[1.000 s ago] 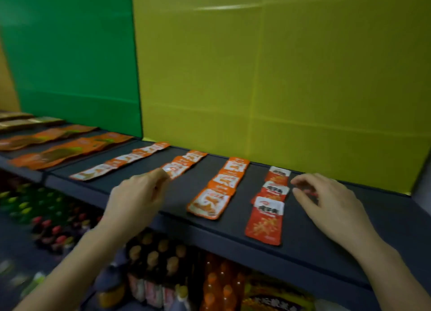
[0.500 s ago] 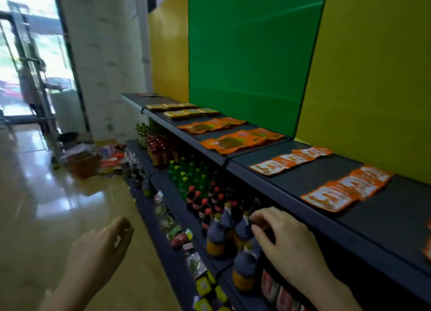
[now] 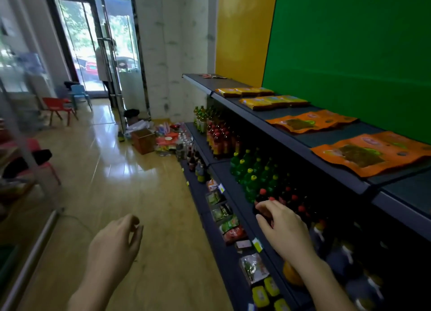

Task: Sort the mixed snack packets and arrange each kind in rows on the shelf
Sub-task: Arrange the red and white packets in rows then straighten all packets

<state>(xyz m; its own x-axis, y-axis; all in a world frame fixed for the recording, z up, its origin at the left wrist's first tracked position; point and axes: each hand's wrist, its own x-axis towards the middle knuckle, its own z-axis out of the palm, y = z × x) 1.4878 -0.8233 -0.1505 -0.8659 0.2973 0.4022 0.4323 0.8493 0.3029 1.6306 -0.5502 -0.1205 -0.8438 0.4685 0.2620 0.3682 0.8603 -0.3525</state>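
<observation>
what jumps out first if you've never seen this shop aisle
The bright green wall panel at upper right, with orange snack packets laid in rows on the top shelf below it. Beneath them stand green bottles; the left hand and right hand hang empty in front.

glossy wood floor (image 3: 130,170), matt shelf (image 3: 291,145)

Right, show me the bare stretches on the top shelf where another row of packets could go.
Bare top shelf strips lie between the two orange packet rows, a narrower one between the yellow packet rows, and right of the near orange row. The bottle shelf below is packed.
</observation>
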